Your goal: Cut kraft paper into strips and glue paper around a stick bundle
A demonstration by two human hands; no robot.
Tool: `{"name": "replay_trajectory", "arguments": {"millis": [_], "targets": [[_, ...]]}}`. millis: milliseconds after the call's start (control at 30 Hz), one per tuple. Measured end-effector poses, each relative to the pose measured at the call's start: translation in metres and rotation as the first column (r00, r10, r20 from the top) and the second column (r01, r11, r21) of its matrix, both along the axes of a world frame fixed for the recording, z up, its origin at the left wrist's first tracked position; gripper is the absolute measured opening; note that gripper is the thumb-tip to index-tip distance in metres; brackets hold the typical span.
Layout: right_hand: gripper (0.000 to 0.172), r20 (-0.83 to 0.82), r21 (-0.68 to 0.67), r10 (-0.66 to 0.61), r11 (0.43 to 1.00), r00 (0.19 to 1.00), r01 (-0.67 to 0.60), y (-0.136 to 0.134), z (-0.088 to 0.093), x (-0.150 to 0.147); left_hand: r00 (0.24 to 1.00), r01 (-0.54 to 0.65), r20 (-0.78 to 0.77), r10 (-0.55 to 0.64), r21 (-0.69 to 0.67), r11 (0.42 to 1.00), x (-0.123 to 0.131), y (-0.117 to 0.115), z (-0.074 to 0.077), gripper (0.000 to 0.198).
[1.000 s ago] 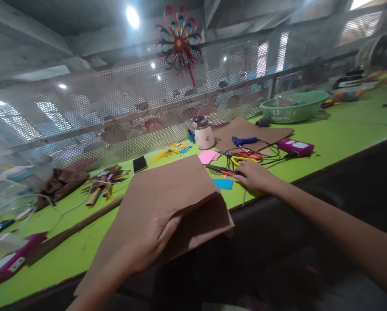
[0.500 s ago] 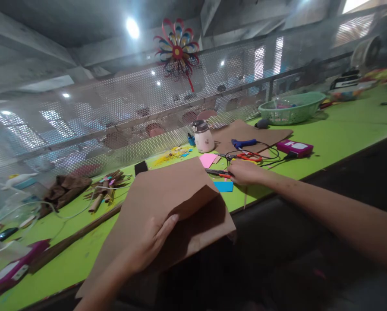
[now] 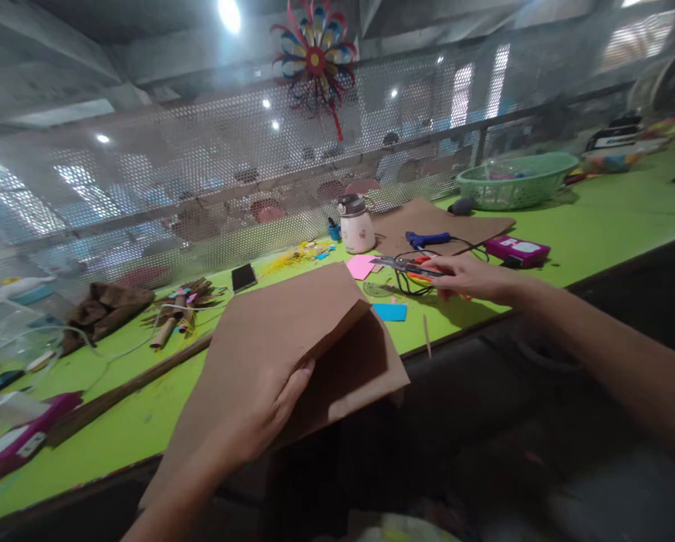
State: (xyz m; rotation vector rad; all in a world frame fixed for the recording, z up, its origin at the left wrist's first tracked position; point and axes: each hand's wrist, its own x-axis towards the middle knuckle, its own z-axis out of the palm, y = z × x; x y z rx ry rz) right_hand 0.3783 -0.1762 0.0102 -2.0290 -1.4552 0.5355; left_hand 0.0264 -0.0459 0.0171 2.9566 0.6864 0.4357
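My left hand [image 3: 275, 406] grips a large sheet of brown paper [image 3: 281, 316], fingers under its folded-over edge and thumb on top. The sheet leans over the table's front edge, and its lower layer hangs past it. My right hand [image 3: 466, 277] is closed round scissors [image 3: 402, 265] with dark blades pointing left, held just above the table; bits of orange handle show by the fingers. Beneath and around it lie black cable [image 3: 408, 284], a blue paper piece [image 3: 390, 312] and a pink paper piece [image 3: 360, 266]. A thin wooden stick [image 3: 427, 336] lies at the edge.
Behind stand a pink-white bottle [image 3: 357, 229], a blue glue gun [image 3: 427, 239] on brown paper, a magenta box [image 3: 518, 251] and a green basket [image 3: 518, 184]. Leftward lie a phone [image 3: 244, 277], rolled paper tubes [image 3: 173, 324], a long brown strip [image 3: 128, 391] and another magenta box [image 3: 32, 436].
My right hand has lifted the scissors from the table and moved them up and right. The left hand keeps its hold on the brown paper. The view has shifted slightly.
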Motion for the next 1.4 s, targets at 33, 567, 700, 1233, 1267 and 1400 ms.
{"name": "replay_trajectory", "arguments": {"millis": [33, 567, 700, 1233, 1267, 1400], "targets": [[0.050, -0.105, 0.041, 0.007, 0.999, 0.994, -0.003, -0.013, -0.001, 0.002, 0.999, 0.013, -0.029, -0.014, -0.008, 1.000, 0.000, 0.000, 0.000, 0.048], [0.044, -0.283, -0.026, 0.052, 0.998, 0.958, -0.062, -0.095, -0.045, -0.035, 0.994, 0.041, -0.103, -0.047, -0.067, 0.997, 0.007, -0.007, 0.008, 0.044], [0.043, -0.316, -0.022, 0.119, 0.991, 0.941, -0.132, -0.090, -0.041, -0.042, 0.994, 0.030, -0.100, -0.036, -0.069, 0.997, 0.008, -0.010, 0.008, 0.045], [0.041, -0.131, 0.032, 0.098, 0.995, 0.986, -0.095, -0.095, -0.028, -0.064, 0.993, 0.013, -0.119, -0.027, -0.114, 0.993, 0.000, 0.005, -0.002, 0.047], [0.039, -0.111, 0.044, 0.104, 0.994, 0.988, -0.100, -0.093, -0.025, -0.068, 0.993, 0.009, -0.117, -0.024, -0.125, 0.992, -0.001, 0.006, -0.004, 0.048], [0.032, -0.076, 0.062, 0.140, 0.989, 0.987, -0.135, -0.082, -0.012, -0.080, 0.990, -0.030, -0.143, 0.010, -0.136, 0.990, -0.006, 0.013, -0.009, 0.049]]}}
